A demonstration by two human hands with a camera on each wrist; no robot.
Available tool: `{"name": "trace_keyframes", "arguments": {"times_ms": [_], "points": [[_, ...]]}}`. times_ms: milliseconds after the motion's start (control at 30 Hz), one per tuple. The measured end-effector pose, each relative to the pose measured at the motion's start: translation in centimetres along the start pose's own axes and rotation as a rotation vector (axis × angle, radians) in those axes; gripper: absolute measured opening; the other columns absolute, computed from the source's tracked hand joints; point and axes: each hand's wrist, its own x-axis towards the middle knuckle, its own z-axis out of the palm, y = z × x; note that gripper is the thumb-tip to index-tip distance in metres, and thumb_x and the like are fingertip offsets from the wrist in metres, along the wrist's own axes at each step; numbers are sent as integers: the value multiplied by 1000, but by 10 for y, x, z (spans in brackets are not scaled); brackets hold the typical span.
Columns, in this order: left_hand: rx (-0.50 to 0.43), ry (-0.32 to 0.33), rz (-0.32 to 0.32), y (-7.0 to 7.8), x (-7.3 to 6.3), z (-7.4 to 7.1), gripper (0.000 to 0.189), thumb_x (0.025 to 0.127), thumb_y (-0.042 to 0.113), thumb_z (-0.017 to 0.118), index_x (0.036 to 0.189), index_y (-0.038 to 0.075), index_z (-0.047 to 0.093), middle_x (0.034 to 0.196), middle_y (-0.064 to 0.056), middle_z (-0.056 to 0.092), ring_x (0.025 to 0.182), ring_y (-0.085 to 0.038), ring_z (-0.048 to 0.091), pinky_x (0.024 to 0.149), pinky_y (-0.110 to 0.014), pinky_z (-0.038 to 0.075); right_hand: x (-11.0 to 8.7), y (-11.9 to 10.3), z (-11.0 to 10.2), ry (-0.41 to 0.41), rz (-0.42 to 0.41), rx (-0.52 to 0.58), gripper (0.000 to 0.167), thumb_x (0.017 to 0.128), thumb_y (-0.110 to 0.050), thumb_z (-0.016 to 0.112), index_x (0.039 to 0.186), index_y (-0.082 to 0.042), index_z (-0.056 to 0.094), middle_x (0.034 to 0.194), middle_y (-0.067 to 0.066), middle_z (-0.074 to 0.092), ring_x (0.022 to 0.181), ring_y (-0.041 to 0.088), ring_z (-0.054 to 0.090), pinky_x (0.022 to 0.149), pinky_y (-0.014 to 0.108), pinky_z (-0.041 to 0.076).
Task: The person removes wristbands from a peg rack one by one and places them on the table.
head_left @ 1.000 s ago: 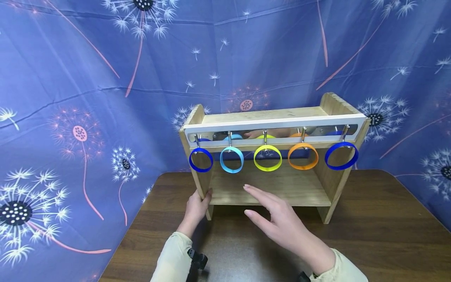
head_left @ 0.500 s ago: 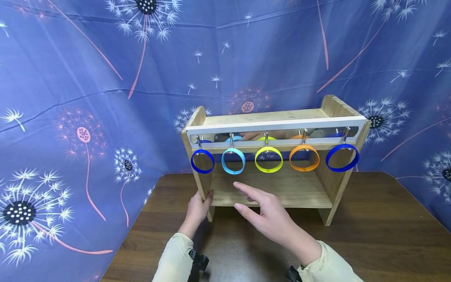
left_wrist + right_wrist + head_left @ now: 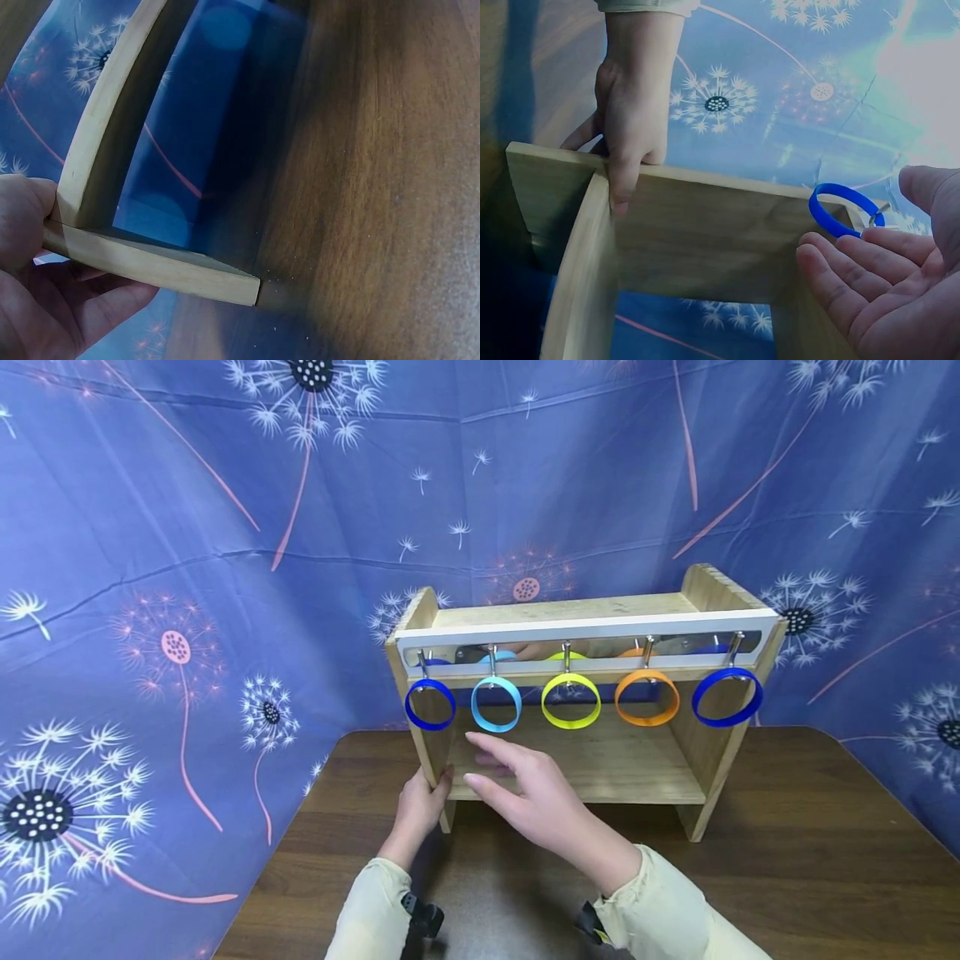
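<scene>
My left hand point(image 3: 417, 806) grips the lower left side panel of a small wooden shelf point(image 3: 585, 760), thumb on the inner face, fingers round the outside. In the left wrist view the left hand point(image 3: 37, 277) holds the panel beside the lower board. My right hand point(image 3: 536, 789) hovers in front of the shelf, fingers extended and thumb apart, holding nothing. Above it, wristbands hang from metal hooks: dark blue point(image 3: 430, 727), light blue point(image 3: 496, 727), yellow point(image 3: 571, 723), orange point(image 3: 647, 721) and another dark blue point(image 3: 727, 722). In the right wrist view the right fingers point(image 3: 862, 277) overlap near a blue wristband point(image 3: 829, 217).
The hooks sit on a white-edged metal rail point(image 3: 585, 628) across the shelf's top front. Under the shelf is a brown wooden table point(image 3: 825, 810). Blue cloth point(image 3: 187, 468) with dandelion prints hangs behind and at the left.
My right hand has moved left and slightly up, from in front of the yellow wristband to below the light blue one. My left hand keeps its grip on the side panel.
</scene>
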Motion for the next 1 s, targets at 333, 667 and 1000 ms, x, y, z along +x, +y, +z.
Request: {"name": "trace_keyframes", "arguments": {"times_ms": [333, 667, 1000], "points": [[22, 2, 26, -3, 0, 2, 18, 95, 27, 60, 97, 9, 61, 91, -16, 70, 83, -36, 65, 72, -50, 49, 16, -5, 9, -13, 78, 53, 50, 96, -27, 64, 141, -9, 50, 133, 5, 59, 113, 18, 62, 93, 39, 49], [21, 6, 44, 0, 1, -2, 17, 95, 25, 61, 98, 9, 61, 86, -14, 68, 78, -33, 63, 70, -49, 48, 30, -6, 11, -18, 120, 101, 51, 98, -23, 61, 143, -5, 46, 138, 11, 55, 111, 20, 64, 92, 38, 50], [16, 12, 54, -1, 1, -1, 19, 95, 27, 61, 95, 8, 61, 85, -15, 68, 78, -36, 65, 70, -50, 49, 39, -1, 16, -8, 155, 195, 56, 98, -22, 60, 147, -3, 39, 137, 14, 55, 111, 22, 64, 95, 38, 48]]}}
